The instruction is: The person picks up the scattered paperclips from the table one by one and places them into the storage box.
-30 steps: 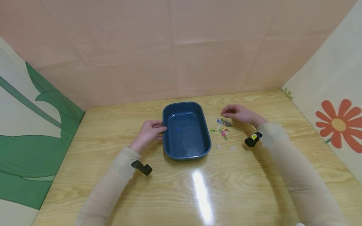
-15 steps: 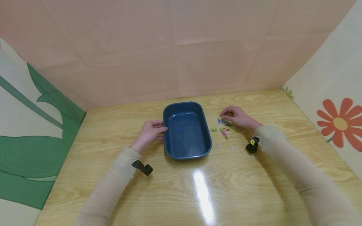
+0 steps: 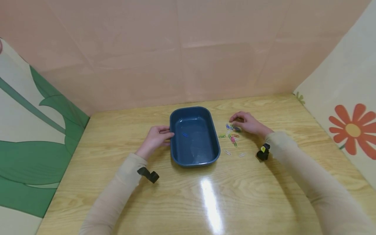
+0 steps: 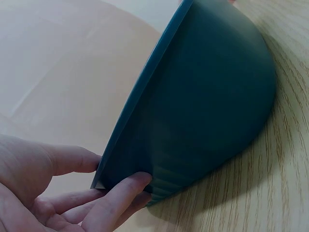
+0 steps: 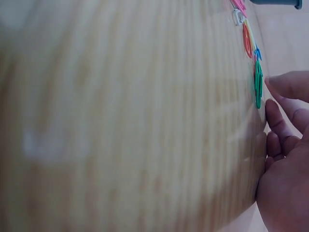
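While my left hand [image 3: 155, 136] steadies the glossy dark-blue, round-cornered rectangular tray, plastic by its look [image 3: 199, 147], from its nine o'clock side in the head view, my right hand [image 3: 248, 123] reaches in at two o'clock of the scatter of slim, looped, multicoloured paperclips [image 3: 233, 139]. That scatter lies on the wood-grain table [image 3: 164, 202] at the tray's three o'clock, with two pale clips [image 3: 227, 152] set apart towards six o'clock. One bright-blue looped clip [image 3: 185, 134] lies inside the tray, near its nine o'clock wall.

From the left wrist, I see my grip narrow on the tray: thumb at the rim, fingers against the outer wall.

From the right wrist, at three to four o'clock, my fingers curve in close by a bright-green looped clip [image 5: 258, 84]. Whether they already pinch anything, I cannot tell.

I judge the step in hand to be singling out one clip. The next move seems to call for a fine thumb-and-forefinger pinch that leaves the neighbouring clips lying, the left hand keeping the tray firm.
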`<state>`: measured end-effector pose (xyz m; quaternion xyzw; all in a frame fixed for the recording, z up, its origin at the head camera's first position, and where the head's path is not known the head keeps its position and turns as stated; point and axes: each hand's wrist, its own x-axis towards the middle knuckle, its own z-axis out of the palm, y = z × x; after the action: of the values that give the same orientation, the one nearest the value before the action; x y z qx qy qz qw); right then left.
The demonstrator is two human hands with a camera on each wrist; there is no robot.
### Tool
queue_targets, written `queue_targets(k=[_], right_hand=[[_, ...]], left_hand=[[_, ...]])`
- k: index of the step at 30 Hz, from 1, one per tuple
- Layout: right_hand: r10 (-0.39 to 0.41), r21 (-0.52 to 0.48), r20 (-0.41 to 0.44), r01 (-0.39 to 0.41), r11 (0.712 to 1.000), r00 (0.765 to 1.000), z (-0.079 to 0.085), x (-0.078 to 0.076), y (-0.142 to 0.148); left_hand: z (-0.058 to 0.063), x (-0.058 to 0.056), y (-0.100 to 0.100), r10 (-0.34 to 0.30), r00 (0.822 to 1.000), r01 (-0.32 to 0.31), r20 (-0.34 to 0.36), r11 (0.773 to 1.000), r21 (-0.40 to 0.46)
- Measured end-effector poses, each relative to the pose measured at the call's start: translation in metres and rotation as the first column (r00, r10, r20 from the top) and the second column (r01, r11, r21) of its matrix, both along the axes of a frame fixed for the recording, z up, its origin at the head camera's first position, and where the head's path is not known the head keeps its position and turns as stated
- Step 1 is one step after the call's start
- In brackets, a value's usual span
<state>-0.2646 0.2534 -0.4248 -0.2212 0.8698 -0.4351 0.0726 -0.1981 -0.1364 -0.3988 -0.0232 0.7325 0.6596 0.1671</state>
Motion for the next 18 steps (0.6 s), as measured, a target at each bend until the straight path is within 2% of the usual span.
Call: queue_targets(k=[10, 18], right_hand=[[0.003, 0.034, -0.019, -0.002, 0.999, 1.0, -0.001, -0.001, 0.0], [-0.049, 0.072, -0.032, 0.051, 0.996, 0.998, -0.027, -0.016, 0.009]], left_hand=[[-0.001, 0.0, 0.0, 0.015, 1.0, -0.015, 0.005, 1.0, 0.006], [0.0, 0.002, 0.0, 0.001, 1.0, -0.001, -0.005, 1.0, 0.001]])
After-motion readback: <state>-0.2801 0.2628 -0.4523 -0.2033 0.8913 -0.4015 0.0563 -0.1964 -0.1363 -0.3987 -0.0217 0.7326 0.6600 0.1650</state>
